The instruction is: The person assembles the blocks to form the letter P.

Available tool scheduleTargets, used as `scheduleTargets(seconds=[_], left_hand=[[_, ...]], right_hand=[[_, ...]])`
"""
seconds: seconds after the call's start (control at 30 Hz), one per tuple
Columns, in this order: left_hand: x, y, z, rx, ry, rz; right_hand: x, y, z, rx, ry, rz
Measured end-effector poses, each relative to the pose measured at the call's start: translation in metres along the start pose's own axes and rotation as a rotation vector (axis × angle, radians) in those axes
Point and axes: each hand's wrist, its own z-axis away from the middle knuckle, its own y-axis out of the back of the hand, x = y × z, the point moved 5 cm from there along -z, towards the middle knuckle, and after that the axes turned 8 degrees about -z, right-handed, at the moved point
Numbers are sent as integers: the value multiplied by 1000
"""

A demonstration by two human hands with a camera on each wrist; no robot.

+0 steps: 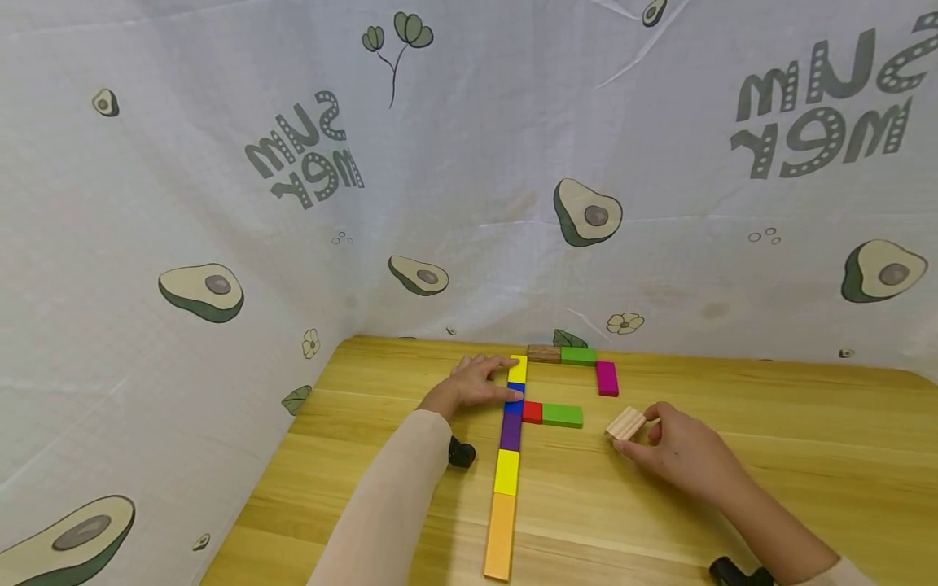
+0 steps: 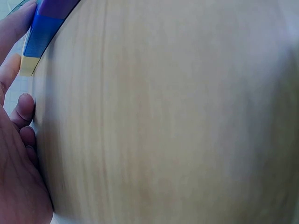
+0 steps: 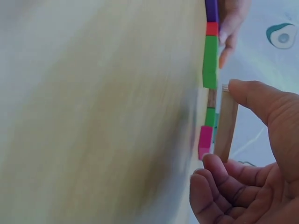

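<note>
My right hand (image 1: 685, 452) pinches a plain wooden block (image 1: 626, 424) by its ends between thumb and fingers. In the right wrist view that wooden block (image 3: 227, 123) is held off the table. My left hand (image 1: 475, 382) rests at the far end of a column of blocks. Its extended fingers touch the yellow block (image 1: 518, 369) and the blue block (image 1: 515, 404). Below these lie a purple block (image 1: 510, 432), another yellow block (image 1: 506, 472) and a long orange block (image 1: 500, 537). A red block (image 1: 532, 413) and a green block (image 1: 563, 416) branch right from the column.
At the table's back, a brown block (image 1: 545, 354) and a second green block (image 1: 579, 356) run right to a magenta block (image 1: 607, 379). A white cloth (image 1: 469, 179) printed with avocados hangs behind and left of the wooden table (image 1: 601, 521).
</note>
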Motion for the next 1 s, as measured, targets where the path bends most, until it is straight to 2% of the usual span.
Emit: scheduleTargets(seconds=[0.4, 1.0], left_hand=[[2, 0, -2, 3, 2, 2], [-1, -1, -2, 12, 26, 3]], right_hand=[[-11, -9, -24, 9, 14, -11], [-13, -20, -32, 24, 0, 12]])
